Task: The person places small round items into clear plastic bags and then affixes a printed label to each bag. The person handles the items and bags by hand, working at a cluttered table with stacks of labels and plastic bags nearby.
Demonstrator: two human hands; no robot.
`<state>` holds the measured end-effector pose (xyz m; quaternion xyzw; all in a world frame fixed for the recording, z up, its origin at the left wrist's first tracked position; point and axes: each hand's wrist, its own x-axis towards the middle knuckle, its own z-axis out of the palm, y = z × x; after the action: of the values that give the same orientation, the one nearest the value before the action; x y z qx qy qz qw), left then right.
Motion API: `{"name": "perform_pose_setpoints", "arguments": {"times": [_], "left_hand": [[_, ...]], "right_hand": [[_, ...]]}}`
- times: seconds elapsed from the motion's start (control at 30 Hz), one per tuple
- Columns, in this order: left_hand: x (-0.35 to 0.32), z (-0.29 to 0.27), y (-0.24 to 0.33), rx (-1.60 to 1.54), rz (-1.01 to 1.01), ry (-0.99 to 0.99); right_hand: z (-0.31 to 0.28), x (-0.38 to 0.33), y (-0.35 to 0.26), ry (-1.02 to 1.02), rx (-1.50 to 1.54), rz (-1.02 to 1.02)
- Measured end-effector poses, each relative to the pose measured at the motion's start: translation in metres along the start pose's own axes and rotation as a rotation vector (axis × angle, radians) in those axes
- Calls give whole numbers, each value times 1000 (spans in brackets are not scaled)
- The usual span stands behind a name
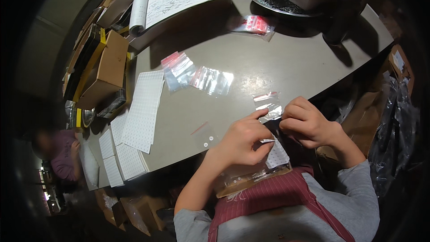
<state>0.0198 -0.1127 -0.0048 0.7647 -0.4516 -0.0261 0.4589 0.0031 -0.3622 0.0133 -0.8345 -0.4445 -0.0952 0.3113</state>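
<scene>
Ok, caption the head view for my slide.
Left hand and right hand hold a small clear zip bag over a grey table strewn with similar bags.

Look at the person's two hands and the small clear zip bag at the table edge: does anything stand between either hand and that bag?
Nothing visible does. The right hand pinches the small clear bag at its lower edge, and the left hand touches it with the forefinger. The left hand also holds a white dotted sheet below the bag, not between them.

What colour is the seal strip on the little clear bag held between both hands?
Red, along the top edge of the small clear bag, seen in the head view.
</scene>
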Motion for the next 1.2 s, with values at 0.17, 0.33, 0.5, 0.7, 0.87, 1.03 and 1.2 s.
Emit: {"name": "perform_pose_setpoints", "arguments": {"times": [0.17, 0.33, 0.5, 0.7, 0.87, 1.03, 1.2], "left_hand": [[0, -2, -3, 0, 46, 7], [2, -6, 2, -63, 54, 55], [-5, -4, -3, -55, 111, 51], [-13, -37, 39, -300, 152, 220], [-60, -80, 54, -515, 156, 536], [-132, -108, 44, -695, 216, 711], [-168, -118, 23, -658, 202, 829]], "right_hand": [[-12, 9, 0, 24, 103, 165], [9, 24, 18, -23, -18, 235], [12, 30, 18, 12, -42, 306], [0, 39, 17, -90, -23, 297], [14, 51, 3, -157, 247, 158], [51, 81, -12, -91, 338, -33], [90, 103, -22, -170, 124, -303]]}}
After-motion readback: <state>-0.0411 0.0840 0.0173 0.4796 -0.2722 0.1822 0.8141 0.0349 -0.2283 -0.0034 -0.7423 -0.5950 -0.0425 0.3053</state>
